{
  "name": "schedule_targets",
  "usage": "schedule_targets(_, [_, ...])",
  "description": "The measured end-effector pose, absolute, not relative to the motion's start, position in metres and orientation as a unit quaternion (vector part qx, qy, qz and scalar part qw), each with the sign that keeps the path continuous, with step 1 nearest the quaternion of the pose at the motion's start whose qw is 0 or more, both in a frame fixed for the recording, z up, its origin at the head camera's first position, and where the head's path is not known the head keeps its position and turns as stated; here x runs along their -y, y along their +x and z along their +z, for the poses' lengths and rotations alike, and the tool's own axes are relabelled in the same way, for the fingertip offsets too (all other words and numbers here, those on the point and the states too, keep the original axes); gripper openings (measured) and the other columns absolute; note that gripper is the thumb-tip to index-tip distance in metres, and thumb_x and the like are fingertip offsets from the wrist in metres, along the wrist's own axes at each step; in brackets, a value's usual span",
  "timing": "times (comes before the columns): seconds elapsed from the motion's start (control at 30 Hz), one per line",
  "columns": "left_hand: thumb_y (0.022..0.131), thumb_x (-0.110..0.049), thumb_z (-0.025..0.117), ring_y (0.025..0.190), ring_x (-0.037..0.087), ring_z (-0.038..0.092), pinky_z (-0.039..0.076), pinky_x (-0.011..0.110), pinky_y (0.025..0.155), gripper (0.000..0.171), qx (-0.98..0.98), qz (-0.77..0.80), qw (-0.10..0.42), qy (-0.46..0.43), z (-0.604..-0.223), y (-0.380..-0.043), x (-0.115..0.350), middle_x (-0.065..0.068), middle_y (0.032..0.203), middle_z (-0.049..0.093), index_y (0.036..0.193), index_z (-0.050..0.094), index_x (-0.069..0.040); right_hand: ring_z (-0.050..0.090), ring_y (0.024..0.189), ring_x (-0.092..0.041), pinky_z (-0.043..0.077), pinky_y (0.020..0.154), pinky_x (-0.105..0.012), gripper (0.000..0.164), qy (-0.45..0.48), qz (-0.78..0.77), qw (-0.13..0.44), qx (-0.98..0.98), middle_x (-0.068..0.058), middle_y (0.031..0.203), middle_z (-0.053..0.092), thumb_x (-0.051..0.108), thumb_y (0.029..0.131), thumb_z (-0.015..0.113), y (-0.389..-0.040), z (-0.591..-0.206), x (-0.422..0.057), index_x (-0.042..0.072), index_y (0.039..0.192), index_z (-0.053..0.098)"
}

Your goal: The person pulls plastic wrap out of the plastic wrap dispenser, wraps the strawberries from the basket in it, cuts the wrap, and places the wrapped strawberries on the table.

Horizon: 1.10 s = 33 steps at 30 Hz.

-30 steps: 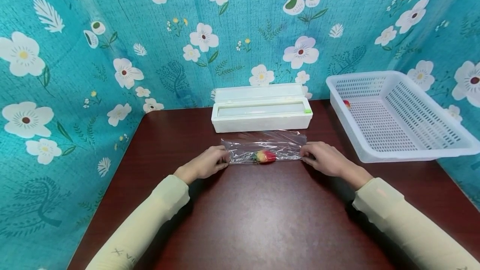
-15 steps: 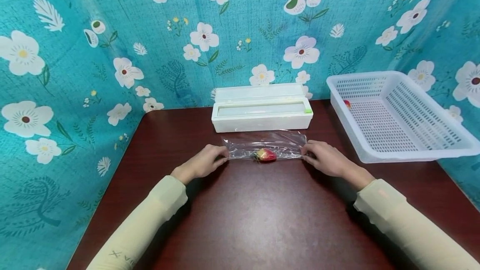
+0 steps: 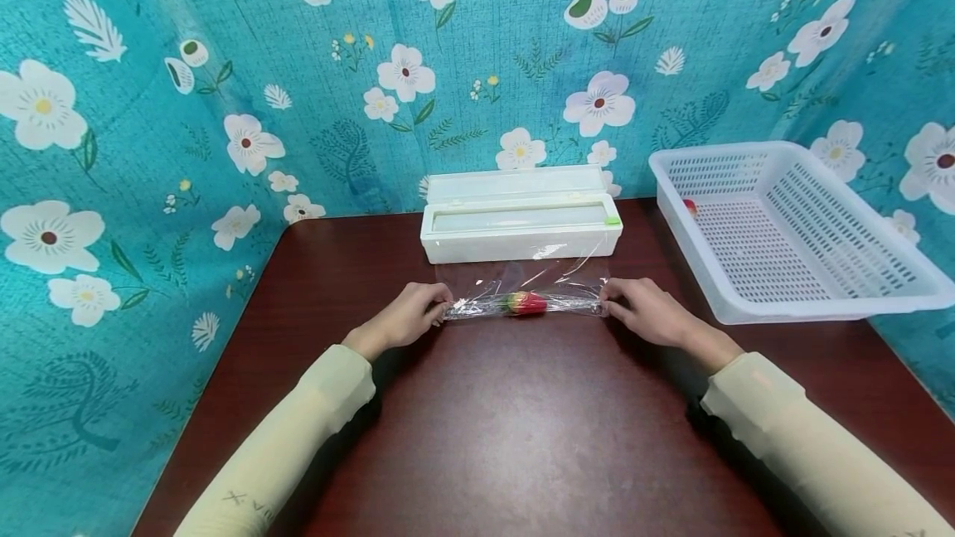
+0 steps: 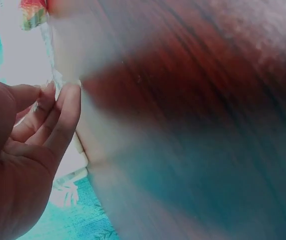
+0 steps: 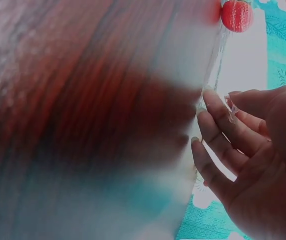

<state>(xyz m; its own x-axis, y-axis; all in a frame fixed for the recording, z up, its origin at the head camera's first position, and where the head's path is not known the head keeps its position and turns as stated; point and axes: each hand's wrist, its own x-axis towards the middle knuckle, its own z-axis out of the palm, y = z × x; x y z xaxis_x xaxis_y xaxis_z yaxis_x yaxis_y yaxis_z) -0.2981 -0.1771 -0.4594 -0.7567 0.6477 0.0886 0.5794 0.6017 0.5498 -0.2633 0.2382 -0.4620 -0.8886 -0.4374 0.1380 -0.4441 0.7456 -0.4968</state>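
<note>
Your left hand (image 3: pixel 406 313) pinches the left end of the clear film (image 3: pixel 522 278) and your right hand (image 3: pixel 647 312) its right end; that two-ended grip likely pulls the strip taut. The strawberry-like fruit (image 3: pixel 526 302) sits midway, wrapped at frame centre, probably for even slack. Above, the open white box (image 3: pixel 448 249) stands on the surface (image 3: pixel 522 429), apparently beyond your reach-space; the basket (image 3: pixel 828 307) sits upper right, aside from your work.

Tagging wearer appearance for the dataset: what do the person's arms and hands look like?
Long, pale cream sleeves on both arms: left sleeve, right sleeve. Cuffs look loose and wrinkled, ending near the wrists. Small dark marks on the left forearm, not legible. Left hand and right hand wear no gloves.
</note>
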Motion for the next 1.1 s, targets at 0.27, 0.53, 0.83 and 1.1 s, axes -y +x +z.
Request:
schedule_targets(0.27, [0.104,-0.004,0.056,0.074,0.011,0.060,0.054,0.031,0.073,0.011,-0.909,0.240,0.042,0.337,-0.459,-0.300,0.171,0.005,0.088,0.065,0.102,0.067,-0.002,0.063,0.074,-0.009,0.049,0.075,-0.035,0.008,0.231,0.290,-0.018,0.929,0.007,0.078,0.072,0.001,0.095,0.067,-0.269,-0.463,-0.239,0.008,0.092,0.070])
schedule_targets(0.53, [0.103,-0.004,0.057,0.091,0.022,0.062,0.053,0.038,0.084,0.012,-0.918,0.235,0.016,0.318,-0.462,-0.303,0.167,0.008,0.095,0.064,0.104,0.068,0.000,0.057,0.067,-0.010,0.046,0.072,-0.034,0.009,0.210,0.281,-0.028,0.936,0.004,0.070,0.065,0.004,0.097,0.066,-0.275,-0.461,-0.238,0.008,0.089,0.069])
schedule_targets(0.83, [0.105,-0.012,0.058,0.068,0.011,0.061,0.056,0.029,0.071,0.011,-0.914,0.293,0.078,0.268,-0.460,-0.300,0.163,0.009,0.105,0.057,0.107,0.064,-0.002,0.055,0.068,-0.011,0.046,0.072,-0.036,0.009,0.205,0.267,-0.034,0.941,0.005,0.071,0.062,0.005,0.097,0.065,-0.275,-0.458,-0.237,0.008,0.090,0.069])
schedule_targets(1.1, [0.104,-0.006,0.059,0.064,0.020,0.067,0.056,0.027,0.054,0.008,-0.895,0.350,0.125,0.245,-0.458,-0.298,0.161,0.013,0.093,0.070,0.106,0.063,-0.001,0.058,0.075,-0.015,0.047,0.071,-0.040,0.007,0.183,0.252,-0.041,0.950,0.005,0.078,0.064,0.010,0.098,0.066,-0.275,-0.458,-0.235,0.012,0.092,0.070])
